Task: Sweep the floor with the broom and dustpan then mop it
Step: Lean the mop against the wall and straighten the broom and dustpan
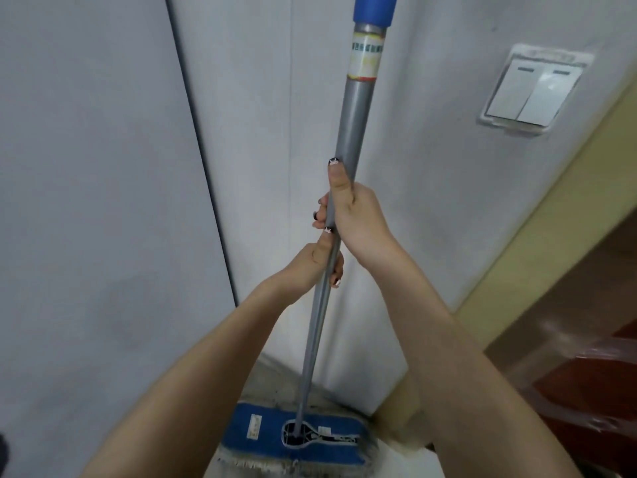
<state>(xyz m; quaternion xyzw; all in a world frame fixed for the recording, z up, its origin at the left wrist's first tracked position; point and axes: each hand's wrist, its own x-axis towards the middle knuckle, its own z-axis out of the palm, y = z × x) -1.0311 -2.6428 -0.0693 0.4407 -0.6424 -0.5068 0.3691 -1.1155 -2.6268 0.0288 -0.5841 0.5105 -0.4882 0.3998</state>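
The person is holding the mop [351, 125] in both hands, close in front of a pale grey wall [103, 201]. Its long axis is running nearly upright, the grey handle [320, 322] leaning slightly so that the top is tipping to the right and toward the camera while the bottom is pointing down and away to the floor [265, 381]. The blue grip [375, 8] at the upper end is passing out of the top of the view, with a pale label [366, 56] wrapped round the handle just below it. The flat blue mop head [262, 439] is lying on the floor at the foot of the wall, its length stretching left to right, with a pale fringe showing along its near edge. The right hand [358, 219] is gripping the handle about midway, fingers [319, 215] curling round it from the far side and the thumb lying straight up along the shaft. The left hand [306, 263] is gripping the handle just beneath, almost touching the right hand, its fingers wrapped round the shaft too. A white double light switch [532, 89] is sitting on the wall to the upper right, and a yellowish door frame [537, 236] is slanting down the right side, with something reddish-brown and blurred beyond it.
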